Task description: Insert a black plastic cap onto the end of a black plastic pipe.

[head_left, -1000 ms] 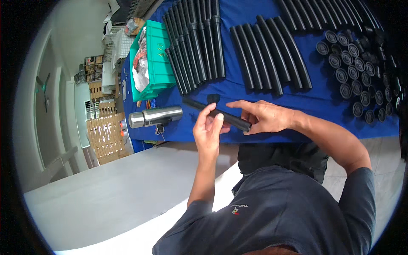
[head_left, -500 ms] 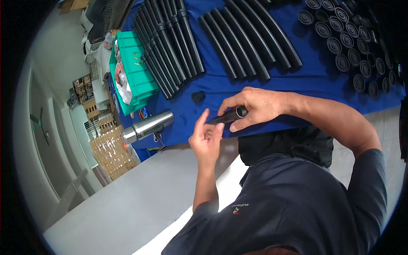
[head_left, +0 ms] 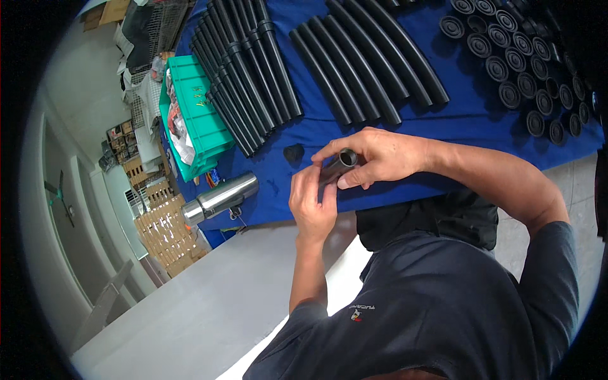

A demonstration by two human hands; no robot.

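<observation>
A short black tube (head_left: 333, 170) is held between my two hands above the front edge of the blue cloth. Its hollow end points up toward the camera. My left hand (head_left: 313, 204) is closed around the left side of the tube, thumb and fingers against it. From the right, my right hand (head_left: 387, 155) grips the tube near its open end, with the index finger reaching over its far side. Just beyond my left fingertips, a small black cap-like piece (head_left: 293, 152) rests on the cloth. The tube's lower end is hidden by my fingers.
Long black tubes with collars (head_left: 247, 76) and plain black tubes (head_left: 373, 69) lie farther back. Several round black ribbed parts (head_left: 509, 95) stand at the right. A green crate (head_left: 212, 136) and a steel flask (head_left: 229, 192) are on the left, over the blue cloth (head_left: 437, 133).
My left hand has moved up and closed on the tube; its fingers were spread before. The tube has tilted more upright, its open end shifting left.
</observation>
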